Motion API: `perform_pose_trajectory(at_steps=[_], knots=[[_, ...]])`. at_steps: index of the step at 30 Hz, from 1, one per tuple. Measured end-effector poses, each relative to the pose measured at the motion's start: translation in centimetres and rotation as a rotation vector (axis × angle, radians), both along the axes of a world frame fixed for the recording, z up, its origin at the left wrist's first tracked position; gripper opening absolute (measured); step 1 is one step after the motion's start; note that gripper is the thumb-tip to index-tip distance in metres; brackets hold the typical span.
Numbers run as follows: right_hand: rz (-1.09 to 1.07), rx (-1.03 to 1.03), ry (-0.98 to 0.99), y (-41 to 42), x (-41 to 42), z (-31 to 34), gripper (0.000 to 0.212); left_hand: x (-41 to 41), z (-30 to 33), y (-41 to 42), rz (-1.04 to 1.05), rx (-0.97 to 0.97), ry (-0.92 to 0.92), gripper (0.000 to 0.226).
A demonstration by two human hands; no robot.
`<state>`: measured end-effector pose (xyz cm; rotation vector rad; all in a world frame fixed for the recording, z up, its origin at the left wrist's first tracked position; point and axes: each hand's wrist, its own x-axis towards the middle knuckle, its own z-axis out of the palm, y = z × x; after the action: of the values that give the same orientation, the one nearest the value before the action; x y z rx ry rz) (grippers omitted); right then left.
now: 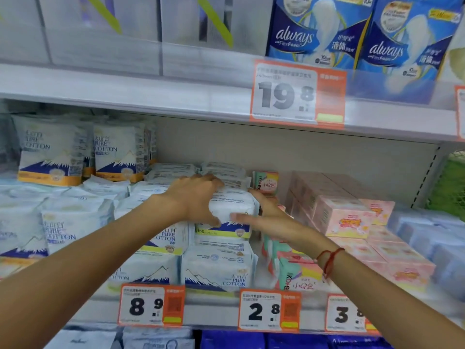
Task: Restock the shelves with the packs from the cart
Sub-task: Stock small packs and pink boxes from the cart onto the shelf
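Head view of a store shelf (226, 295) during restocking. Both hands meet on one white pack (234, 210) that sits on top of the stack of like packs (216, 263) in the middle of the shelf. The left hand (193, 197) comes from the left and grips the pack — fingers curled over its top rear edge, thumb pressed on its front face. The right hand (266, 217) holds the pack's right end, fingers behind it and thumb laid flat across the front, just above the pack's yellow-green band; a red cord (329, 260) circles that wrist. The pack lies level, its front towards the camera, touching the pack beneath it.

Left of the stack stand more white packs with orange bands (50, 154); just right of it are small pink-and-green packs (299, 273), then pink boxes (344, 217). Price tags along the shelf's front edge read 8.9 (151, 307), 2.8 (269, 309) and a cut-off 3 (346, 313). On the upper shelf (125, 86) stand blue packs (314, 34) behind a 19.8 tag (297, 94). The cart is out of view.
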<state>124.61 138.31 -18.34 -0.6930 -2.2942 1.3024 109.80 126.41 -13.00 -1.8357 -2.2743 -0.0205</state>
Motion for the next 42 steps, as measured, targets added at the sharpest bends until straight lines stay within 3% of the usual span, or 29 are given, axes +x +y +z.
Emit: perform_pose_trajectory(at_steps=[1, 4, 7, 13, 17, 19, 23, 25, 29, 33, 35, 38, 42], knots=[[-0.03, -0.06, 0.01, 0.5, 0.0, 0.1, 0.043, -0.1, -0.1, 0.0, 0.001, -0.002, -0.011, 0.085], [-0.31, -0.252, 0.11, 2.9, -1.2, 0.3, 0.065, -0.4, -0.2, -0.1, 0.015, -0.028, -0.079, 0.082], [-0.352, -0.402, 0.276, 4.6, -2.7, 1.1, 0.034, -0.4, 0.2, 0.1, 0.011, -0.042, -0.086, 0.081], [-0.313, -0.472, 0.279, 4.6, -5.8, 1.3, 0.024, -1.4, -0.1, 0.2, -0.006, -0.086, -0.122, 0.082], [-0.303, -0.488, 0.312, 4.5, -5.9, 1.3, 0.029, -1.6, 0.1, 0.5, -0.014, -0.099, -0.147, 0.082], [-0.41, -0.497, 0.344, 5.2, -5.7, 0.8, 0.034, -1.6, 0.3, 0.6, -0.014, -0.111, -0.149, 0.081], [-0.548, -0.485, 0.264, 7.0, -4.8, -0.8, 0.071, -1.4, 0.8, 0.4, -0.007, -0.142, -0.134, 0.079], [-0.436, -0.547, 0.21, 4.5, -4.4, -0.1, 0.068, -1.3, 1.0, 0.4, 0.011, -0.157, -0.125, 0.078], [-0.23, -0.502, 0.186, 2.1, -4.5, 0.7, 0.049, -0.5, 1.0, 0.3, 0.059, -0.163, -0.11, 0.079], [-0.269, -0.424, 0.11, 1.3, -2.4, 1.6, 0.041, 0.3, 1.1, -0.9, 0.036, -0.085, -0.057, 0.077], [-0.199, -0.371, 0.079, 1.1, -0.8, 1.1, 0.043, 0.6, 1.1, -1.8, 0.015, 0.024, -0.024, 0.064], [-0.02, -0.287, -0.001, -1.0, 0.8, 1.0, 0.027, 1.1, 0.7, -2.4, -0.005, 0.136, 0.013, 0.04], [-0.104, -0.05, 0.016, -3.3, 1.2, 2.2, 0.034, 1.7, 0.4, -2.9, -0.042, 0.222, -0.005, 0.034]])
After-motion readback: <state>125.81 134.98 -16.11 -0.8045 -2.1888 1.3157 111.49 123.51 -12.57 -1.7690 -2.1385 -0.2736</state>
